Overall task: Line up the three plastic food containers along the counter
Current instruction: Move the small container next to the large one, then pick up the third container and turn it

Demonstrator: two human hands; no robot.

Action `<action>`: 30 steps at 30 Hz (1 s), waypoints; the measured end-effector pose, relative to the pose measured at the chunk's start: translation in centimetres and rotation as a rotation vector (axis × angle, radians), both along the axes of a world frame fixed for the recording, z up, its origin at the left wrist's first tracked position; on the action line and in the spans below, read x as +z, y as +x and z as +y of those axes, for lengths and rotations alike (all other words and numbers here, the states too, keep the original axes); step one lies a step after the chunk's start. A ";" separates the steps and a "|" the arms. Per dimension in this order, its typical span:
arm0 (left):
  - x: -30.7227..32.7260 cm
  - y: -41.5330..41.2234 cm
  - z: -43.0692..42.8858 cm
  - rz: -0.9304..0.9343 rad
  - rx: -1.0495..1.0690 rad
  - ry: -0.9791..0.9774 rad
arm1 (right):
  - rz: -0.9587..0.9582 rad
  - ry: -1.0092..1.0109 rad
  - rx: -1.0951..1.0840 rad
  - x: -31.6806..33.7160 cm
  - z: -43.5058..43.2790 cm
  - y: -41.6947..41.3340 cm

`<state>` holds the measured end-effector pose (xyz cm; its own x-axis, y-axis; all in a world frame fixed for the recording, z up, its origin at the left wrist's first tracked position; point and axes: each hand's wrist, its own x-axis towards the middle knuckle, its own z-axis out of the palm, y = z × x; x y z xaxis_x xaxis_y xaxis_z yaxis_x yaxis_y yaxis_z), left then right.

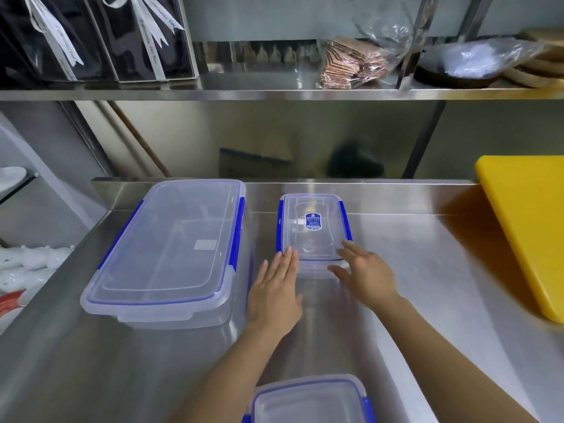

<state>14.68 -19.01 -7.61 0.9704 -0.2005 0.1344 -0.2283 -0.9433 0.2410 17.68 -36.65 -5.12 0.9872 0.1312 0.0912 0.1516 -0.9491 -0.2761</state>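
At the far left, beside the steel tabletop point(412, 270), sits a heap of white things I can't make out. On the tabletop itself the large container point(171, 248) comes first: clear plastic, lid on, blue clips along its long sides, one short end against the raised back edge and the other towards the person.

Just right of it is the left hand point(274, 293), flat and palm down, fingers point(287, 262) stretched out and together. Their tips touch the near left corner of the small container point(312, 228); they grip nothing. That container stands near the back edge, well clear of the large one, with its lid on, blue clips on both sides and a blue label on top.

The right hand point(366, 274) is at the container's near right corner. Its fingers are spread and loose, some resting on the lid's edge and the thumb down against the near wall. It presses or steadies rather than clasps, so both hands lie open against the box.

A third container point(308, 399), lidded with blue clips, lies at the near edge between the two forearms, partly cut off by the view and well apart from the other two.

At the far right a yellow cutting board point(528, 227) rests on the tabletop. Above, a shelf point(274, 93) carries dark boxes with white ribbons at the left and plastic bags at the right.
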 end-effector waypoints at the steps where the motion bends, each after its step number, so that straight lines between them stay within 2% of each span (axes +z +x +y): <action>1: 0.2 0.1 0.0 0.083 0.007 0.029 | 0.014 -0.028 0.019 -0.2 0.0 0.4; 3: 0.3 0.2 -0.1 0.150 0.005 0.100 | 0.062 -0.094 0.048 -0.5 0.1 0.8; 7: 1.2 0.3 0.0 0.285 -0.006 0.097 | 0.194 -0.169 0.025 -0.4 0.3 -0.1; 9: 2.1 -0.3 0.1 0.243 -0.015 0.005 | 0.209 -0.144 0.026 0.0 0.3 -1.3; 12: 2.8 -2.7 0.6 0.175 0.072 -0.240 | 0.180 -0.017 0.001 1.2 0.0 -3.2; 16: 2.9 -6.8 2.0 0.263 0.214 -0.413 | 0.239 0.196 -0.027 2.7 -0.7 -6.2; 20: 3.2 -9.7 3.2 0.436 0.313 -0.504 | 0.365 0.380 -0.070 3.3 -0.7 -9.7; 23: 4.1 -11.9 3.9 0.657 0.367 -0.578 | 0.585 0.456 -0.098 4.2 -0.6 -12.5; 25: 4.9 -13.7 4.4 0.851 0.389 -0.620 | 0.776 0.426 -0.067 5.0 -0.9 -14.5; 27: 5.6 -15.3 4.8 1.001 0.370 -0.582 | 0.923 0.374 -0.018 5.3 -1.2 -16.2; 30: 5.6 -17.3 5.1 1.115 0.283 -0.556 | 1.008 0.375 0.012 4.9 -1.4 -18.3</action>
